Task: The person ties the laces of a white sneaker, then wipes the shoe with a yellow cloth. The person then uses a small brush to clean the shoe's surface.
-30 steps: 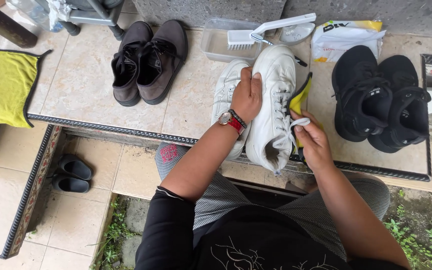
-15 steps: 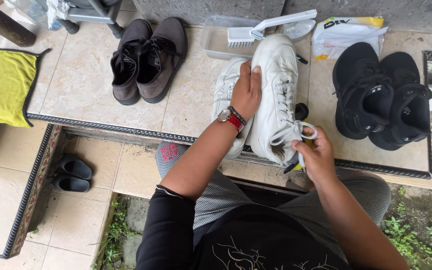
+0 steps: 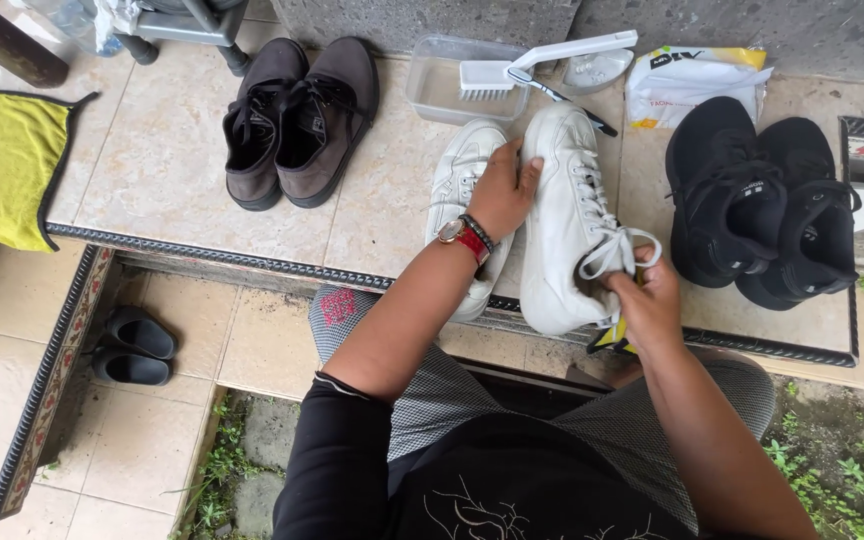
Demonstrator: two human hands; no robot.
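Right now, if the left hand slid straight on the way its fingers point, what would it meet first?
The left hand lies on the white shoe, fingers pointing up the ledge. Past the shoe's toe, the first thing would probably be the clear tub holding the white brush, though depth is unclear.

Black long sleeves pushed up, grey checked trousers, red-strapped wristwatch (image 3: 455, 234) with beaded bracelet (image 3: 479, 232).
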